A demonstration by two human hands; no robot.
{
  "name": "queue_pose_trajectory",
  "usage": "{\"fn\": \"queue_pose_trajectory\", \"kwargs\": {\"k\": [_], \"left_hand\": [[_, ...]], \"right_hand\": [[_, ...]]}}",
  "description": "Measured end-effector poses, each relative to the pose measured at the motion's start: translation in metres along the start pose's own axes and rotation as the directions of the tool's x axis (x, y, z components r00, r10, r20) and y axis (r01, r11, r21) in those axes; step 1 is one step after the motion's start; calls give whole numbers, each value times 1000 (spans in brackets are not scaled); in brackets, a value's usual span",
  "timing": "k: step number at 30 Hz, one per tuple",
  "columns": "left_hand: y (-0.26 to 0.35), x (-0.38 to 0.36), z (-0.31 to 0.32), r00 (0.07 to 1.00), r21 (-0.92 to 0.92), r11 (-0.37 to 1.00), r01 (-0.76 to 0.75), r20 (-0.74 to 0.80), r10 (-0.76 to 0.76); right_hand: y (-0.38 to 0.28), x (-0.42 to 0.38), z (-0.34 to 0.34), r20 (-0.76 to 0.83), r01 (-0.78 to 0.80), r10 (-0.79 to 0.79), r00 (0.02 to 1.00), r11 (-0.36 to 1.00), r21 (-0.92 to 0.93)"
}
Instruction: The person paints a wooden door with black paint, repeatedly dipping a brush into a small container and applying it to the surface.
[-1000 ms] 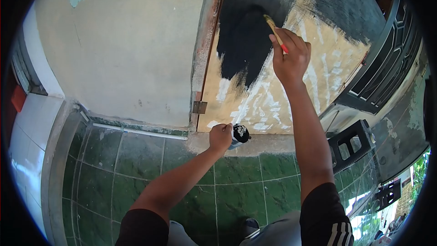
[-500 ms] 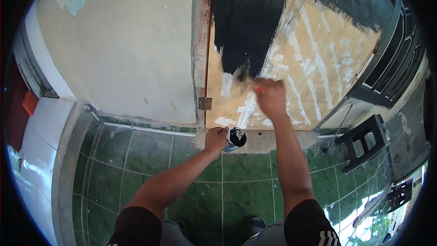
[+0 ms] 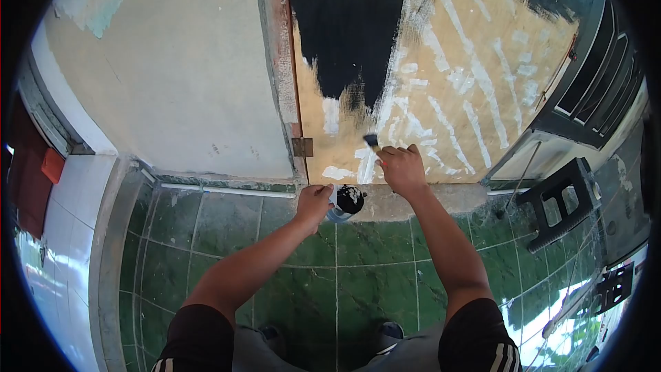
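My left hand grips the rim of a small paint container holding black paint, low in front of the door. In my right hand is a paintbrush with dark bristles pointing up and left, above the container and near the door's lower part. Black paint covers the upper part of the wooden door and ends in ragged streaks. Below and to the right, bare tan wood shows with white patches and stripes. Whether the bristles touch the wood is unclear.
A metal hinge sits at the door's left edge, beside a pale wall. On the right, a dark plastic stool lies tilted on the green tiled floor. A barred window stands beyond the door.
My right hand and the brush have moved down, away from the black paint's lower edge and closer to the container. The black streaks reach about as low as before. The view has shifted slightly.
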State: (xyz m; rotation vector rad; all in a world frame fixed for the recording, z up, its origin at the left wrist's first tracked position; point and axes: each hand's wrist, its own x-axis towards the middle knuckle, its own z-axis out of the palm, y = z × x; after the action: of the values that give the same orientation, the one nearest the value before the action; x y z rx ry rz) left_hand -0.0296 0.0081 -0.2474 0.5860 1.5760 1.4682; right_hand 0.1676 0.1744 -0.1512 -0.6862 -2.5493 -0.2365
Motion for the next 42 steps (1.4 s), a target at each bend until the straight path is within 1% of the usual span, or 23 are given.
{"fn": "queue_pose_trajectory", "kwargs": {"k": [1,4,5,6,7,8,10,13,14,15,17,19,21,23,24,27,29,31,32,35,39,40,42], "left_hand": [[-1,1,1,1000,1,1000,3,-1,-3],[2,-4,7,1000,-15,1000,-2,-2,2],[5,-7,8,1000,-22,1000,-7,-4,7],[6,-8,8,1000,-18,1000,-8,4,8],[6,-10,8,1000,-13,1000,-10,12,10],[5,-10,7,1000,-8,1000,-10,21,10],[4,-11,6,1000,-14,1000,1,17,0],[0,-9,5,1000,11,1000,15,6,-15],[-1,-8,5,1000,23,1000,20,-1,-20],[-1,-8,5,1000,23,1000,18,-1,-18],[-1,-8,5,1000,24,1000,14,-3,-14],[2,-11,4,1000,22,1000,16,-2,-16],[6,-14,4,1000,8,1000,10,0,-10],[8,-16,4,1000,-18,1000,-4,5,5],[9,-17,4,1000,-15,1000,-7,3,7],[9,-17,4,1000,0,1000,-9,-1,9],[5,-15,3,1000,18,1000,2,1,-2],[4,-15,2,1000,33,999,11,-14,-11],[3,-15,1,1000,41,999,19,-19,-18],[1,-12,2,1000,-8,1000,18,-16,-18],[3,-12,4,1000,-18,1000,13,-16,-13],[1,-11,4,1000,-17,1000,17,-12,-17],[0,-9,4,1000,-5,1000,17,-8,-17]], "right_hand": [[4,-3,2,109,-24,19,994,999,49],[20,15,-18,96,-53,37,995,984,170],[21,27,-30,3,-80,80,997,991,103],[21,38,-46,-164,-51,70,984,992,117],[20,47,-60,-326,-22,63,943,992,127],[17,52,-72,-446,-22,57,893,996,83],[6,59,-84,-659,-42,29,752,999,-4],[-8,55,-79,-684,-54,-56,727,989,-139],[-7,51,-65,-651,-11,-97,753,987,-159],[-12,45,-49,-591,-34,-86,802,981,-189],[-7,21,3,-441,-28,-70,895,976,-214],[-12,-5,27,-215,3,-35,976,989,-147],[-7,-12,37,4,-4,4,1000,998,-60],[2,-10,40,203,-49,41,978,998,34],[4,-4,30,168,-82,67,983,993,84],[11,28,-4,-12,-137,138,990,987,89],[8,41,-29,-181,-91,107,978,991,96],[-1,47,-45,-345,-53,90,934,992,114],[-1,47,-48,-396,-19,34,918,999,40],[2,49,-52,-635,-10,-52,771,996,-94],[-2,41,-42,-674,-9,-100,732,988,-156],[-6,33,-33,-613,-24,-98,784,982,-187],[-8,17,1,-503,15,-115,856,980,-199]]}}
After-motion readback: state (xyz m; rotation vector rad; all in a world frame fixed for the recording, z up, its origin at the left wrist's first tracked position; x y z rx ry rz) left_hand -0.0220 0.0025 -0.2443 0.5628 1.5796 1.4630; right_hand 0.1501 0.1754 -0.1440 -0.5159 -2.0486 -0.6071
